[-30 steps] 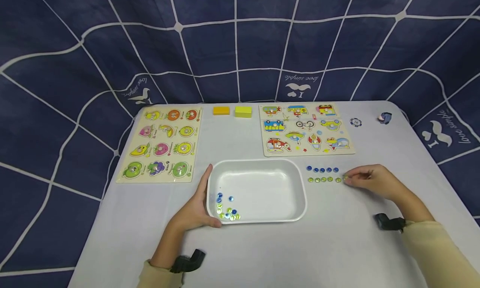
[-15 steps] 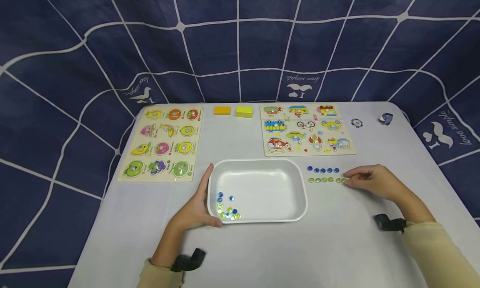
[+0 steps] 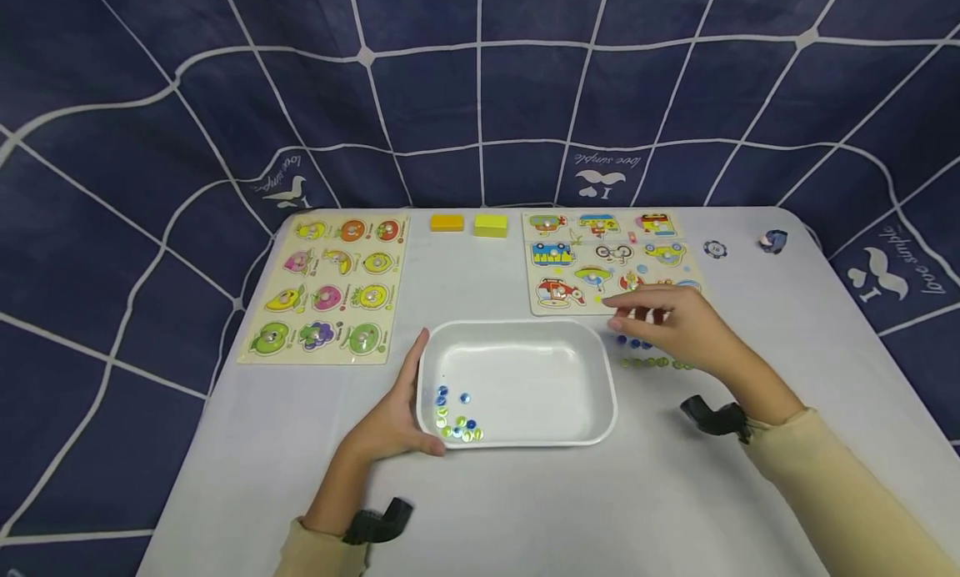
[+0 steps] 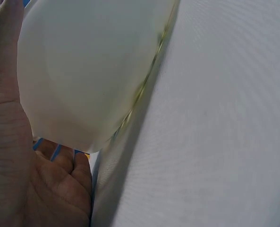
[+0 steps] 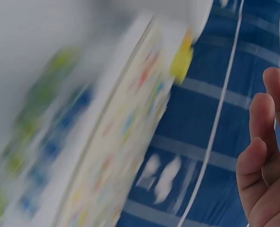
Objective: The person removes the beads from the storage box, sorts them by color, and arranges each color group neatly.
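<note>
The white rectangular tray [image 3: 536, 393] stands mid-table, and my left hand [image 3: 388, 418] grips its left end, thumb at the front corner and fingers along the side. In the left wrist view the tray's wall [image 4: 88, 71] fills the space beside that hand. Small shiny blue and yellow-green round pieces [image 3: 461, 422] lie in the tray's front left corner. To its right are a row of blue round pieces [image 3: 635, 343] and a row of green ones [image 3: 651, 363]. Above these rows my right hand [image 3: 686, 327] hovers, fingers loosely bent, holding nothing visible; it partly covers the blue row.
Behind the tray's right end lies a vehicle puzzle board [image 3: 562, 270], partly under the right hand's reach. A fruit puzzle board [image 3: 348, 287] is at left. Orange [image 3: 447, 223] and yellow blocks [image 3: 491, 225], a poker chip [image 3: 716, 249] and a small dark figure [image 3: 773, 241] sit at the back.
My right hand has let go of a green piece at the right end of the green row, then risen and moved left toward the tray. My left hand stays on the tray.
</note>
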`<act>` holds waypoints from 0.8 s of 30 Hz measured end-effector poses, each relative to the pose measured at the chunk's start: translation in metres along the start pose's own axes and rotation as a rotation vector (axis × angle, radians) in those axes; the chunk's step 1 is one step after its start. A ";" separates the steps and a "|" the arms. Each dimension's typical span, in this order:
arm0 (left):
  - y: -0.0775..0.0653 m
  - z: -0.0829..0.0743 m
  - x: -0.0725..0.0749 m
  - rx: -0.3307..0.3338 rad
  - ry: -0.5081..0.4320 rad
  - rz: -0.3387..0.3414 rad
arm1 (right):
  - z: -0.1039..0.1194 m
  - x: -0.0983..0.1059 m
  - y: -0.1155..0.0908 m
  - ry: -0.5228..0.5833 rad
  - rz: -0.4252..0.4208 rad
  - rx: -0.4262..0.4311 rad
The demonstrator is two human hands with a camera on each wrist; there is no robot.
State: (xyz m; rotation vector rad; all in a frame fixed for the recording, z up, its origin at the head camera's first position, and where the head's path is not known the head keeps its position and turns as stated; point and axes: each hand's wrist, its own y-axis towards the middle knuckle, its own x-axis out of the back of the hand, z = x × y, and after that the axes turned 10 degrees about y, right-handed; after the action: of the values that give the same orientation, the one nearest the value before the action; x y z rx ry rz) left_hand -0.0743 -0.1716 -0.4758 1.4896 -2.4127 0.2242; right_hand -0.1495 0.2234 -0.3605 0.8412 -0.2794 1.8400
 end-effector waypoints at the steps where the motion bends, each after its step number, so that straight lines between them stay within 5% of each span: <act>1: 0.000 0.000 0.000 0.003 0.000 0.000 | 0.007 -0.007 0.007 0.025 0.023 0.038; 5: 0.000 -0.001 0.000 -0.002 -0.009 -0.002 | 0.035 -0.038 0.032 0.119 0.131 0.121; 11: 0.000 -0.001 0.000 0.008 0.008 -0.002 | 0.060 -0.086 0.056 0.154 0.319 0.117; 24: -0.001 0.000 0.001 0.022 0.039 0.008 | 0.056 -0.166 0.069 0.098 0.525 0.113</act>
State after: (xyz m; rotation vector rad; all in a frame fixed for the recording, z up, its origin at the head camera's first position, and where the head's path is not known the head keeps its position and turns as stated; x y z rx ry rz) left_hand -0.0741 -0.1730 -0.4756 1.4718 -2.3935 0.2790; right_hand -0.1532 0.0437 -0.4172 0.8001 -0.3609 2.3982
